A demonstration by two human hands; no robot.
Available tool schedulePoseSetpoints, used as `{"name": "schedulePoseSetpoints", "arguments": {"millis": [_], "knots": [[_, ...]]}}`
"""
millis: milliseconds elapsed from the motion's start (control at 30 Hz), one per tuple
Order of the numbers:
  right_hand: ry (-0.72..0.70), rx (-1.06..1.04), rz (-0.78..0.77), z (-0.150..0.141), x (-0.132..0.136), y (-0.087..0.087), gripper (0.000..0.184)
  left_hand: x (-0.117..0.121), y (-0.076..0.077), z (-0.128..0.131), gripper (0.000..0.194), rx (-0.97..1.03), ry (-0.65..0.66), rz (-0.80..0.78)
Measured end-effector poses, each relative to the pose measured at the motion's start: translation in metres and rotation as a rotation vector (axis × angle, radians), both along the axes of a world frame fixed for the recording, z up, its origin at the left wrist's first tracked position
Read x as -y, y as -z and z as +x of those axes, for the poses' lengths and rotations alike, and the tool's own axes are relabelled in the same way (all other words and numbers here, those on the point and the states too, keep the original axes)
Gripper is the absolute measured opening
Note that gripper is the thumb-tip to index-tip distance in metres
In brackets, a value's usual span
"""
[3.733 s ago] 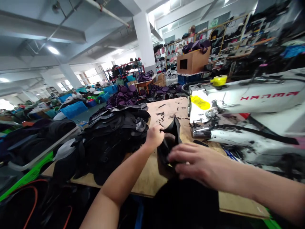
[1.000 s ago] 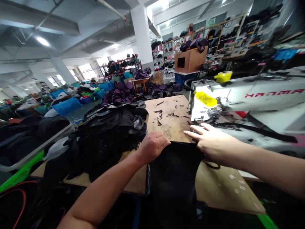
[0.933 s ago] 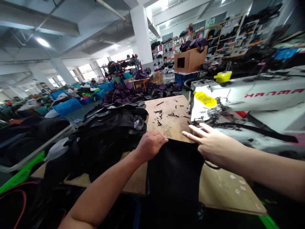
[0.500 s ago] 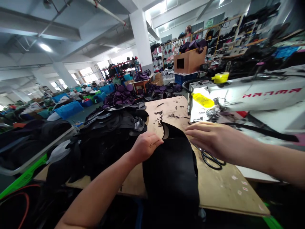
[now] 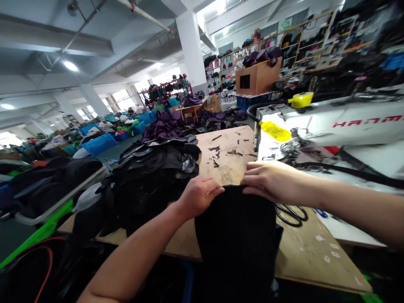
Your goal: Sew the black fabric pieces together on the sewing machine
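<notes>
A black fabric piece (image 5: 236,240) hangs over the near edge of the wooden work table (image 5: 227,155), its rounded top edge lying on the board. My left hand (image 5: 200,196) and my right hand (image 5: 271,181) both hold that top edge, one at each side. Black scissors (image 5: 291,213) lie just right of the fabric, below my right hand. Left of my left hand rises a heap of black cut fabric pieces (image 5: 154,185). The lower part of the fabric drops out of view below the table edge.
A white HANMA sewing machine (image 5: 331,126) fills the right side, with a yellow tape roll (image 5: 300,100) on top. Dark scraps litter the far tabletop. Purple fabric piles, blue crates, shelves of bags and distant people fill the workshop beyond.
The folded-over flap at the fabric's top is gone, and its top edge now looks rounded. My right hand has moved left onto the edge, and the view has shifted slightly.
</notes>
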State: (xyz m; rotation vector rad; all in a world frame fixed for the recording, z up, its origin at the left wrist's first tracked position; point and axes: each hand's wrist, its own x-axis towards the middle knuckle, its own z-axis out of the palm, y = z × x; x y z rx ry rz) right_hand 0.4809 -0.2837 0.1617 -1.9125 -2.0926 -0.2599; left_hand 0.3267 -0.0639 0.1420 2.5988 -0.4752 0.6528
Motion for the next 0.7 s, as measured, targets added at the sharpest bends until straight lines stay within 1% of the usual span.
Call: {"name": "schedulePoseSetpoints", "arguments": {"millis": [133,233,300,367,400,433,467,500,533,600,633,667,700], "knots": [[0.044,-0.09,0.0,-0.002,0.004,0.008,0.039,0.004,0.0,0.006,0.031,-0.015,-0.021,-0.021],[0.097,-0.117,-0.007,-0.002,0.008,0.013,0.039,0.004,0.005,0.008,0.028,-0.06,-0.05,-0.063],[0.133,-0.119,-0.021,-0.001,0.012,0.015,0.038,0.003,0.012,0.007,0.026,-0.097,-0.082,-0.153],[0.155,-0.146,-0.031,-0.001,0.017,0.015,0.036,-0.001,0.016,0.006,0.026,-0.141,-0.107,-0.278],[0.161,-0.174,-0.029,-0.003,0.019,0.015,0.035,-0.005,0.014,0.006,0.027,-0.161,-0.114,-0.328],[0.167,-0.214,-0.022,-0.006,0.019,0.015,0.035,-0.008,0.009,0.008,0.027,-0.178,-0.111,-0.351],[0.183,-0.269,-0.007,-0.009,0.019,0.015,0.035,-0.013,0.0,0.013,0.027,-0.191,-0.099,-0.337],[0.218,-0.337,0.02,-0.014,0.016,0.016,0.036,-0.017,-0.011,0.02,0.027,-0.203,-0.079,-0.283],[0.275,-0.411,0.063,-0.018,0.013,0.019,0.038,-0.022,-0.025,0.032,0.026,-0.216,-0.052,-0.193],[0.431,-0.549,0.184,-0.025,0.002,0.031,0.041,-0.027,-0.049,0.066,0.024,-0.259,0.011,0.043],[0.513,-0.606,0.252,-0.027,-0.003,0.039,0.042,-0.027,-0.056,0.087,0.023,-0.288,0.031,0.158],[0.59,-0.657,0.31,-0.027,-0.007,0.049,0.042,-0.025,-0.058,0.11,0.021,-0.309,0.037,0.247],[0.66,-0.701,0.355,-0.025,-0.009,0.059,0.042,-0.02,-0.055,0.133,0.018,-0.324,0.041,0.3]]}}
